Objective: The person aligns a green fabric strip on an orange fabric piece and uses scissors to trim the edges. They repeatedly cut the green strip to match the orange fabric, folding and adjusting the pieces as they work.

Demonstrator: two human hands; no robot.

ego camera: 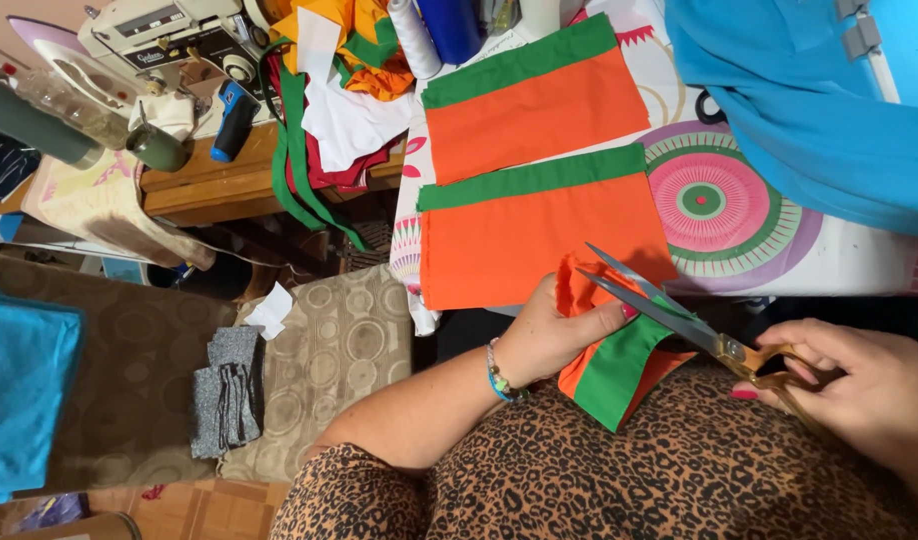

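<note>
Nearest, over the lap in leopard-print cloth, the left hand is closing its fingers and thumb around a folded orange-and-green piece, holding it up off the bench's near edge. The right hand is gripping the handles of the scissors, fingers curled through the loops; the blades are standing parted, touching the piece's top edge.

Just beyond, on the bench with its patterned cover, two flat orange panels with green bands are lying: one at the near edge, the other behind it. A blue cloth is covering the far right corner. Far left, a sewing machine is sitting on a wooden table beside a heap of scraps.
</note>
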